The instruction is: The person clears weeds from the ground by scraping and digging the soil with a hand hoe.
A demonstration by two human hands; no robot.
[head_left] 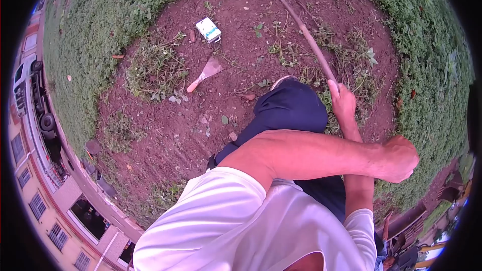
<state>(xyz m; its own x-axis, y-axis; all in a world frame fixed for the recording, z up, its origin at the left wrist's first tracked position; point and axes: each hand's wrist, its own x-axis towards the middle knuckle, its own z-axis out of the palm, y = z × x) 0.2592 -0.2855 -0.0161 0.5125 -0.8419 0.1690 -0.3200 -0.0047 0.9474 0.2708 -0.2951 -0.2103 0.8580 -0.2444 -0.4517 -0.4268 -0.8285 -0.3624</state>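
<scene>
My right hand (343, 103) is wrapped round the long wooden handle of a hoe (304, 30). The handle slants up and away to the left, and its dark head is partly cut off at the top edge. My left arm crosses in front of my body to the right. My left hand (399, 159) is closed in a fist beyond the right forearm; whatever may be inside it is hidden. On the bare soil ahead lies a scraper (205, 74) with a metal blade and an orange-pink handle. Beyond it rests a small white box (208, 30) with blue marks.
Pulled weeds (155, 70) lie in a heap left of the scraper, with more greenery (359, 60) right of the hoe. Dense low plants (432, 45) surround the reddish soil (165, 125). A parked truck (37, 105) and a building (37, 180) stand at the far left.
</scene>
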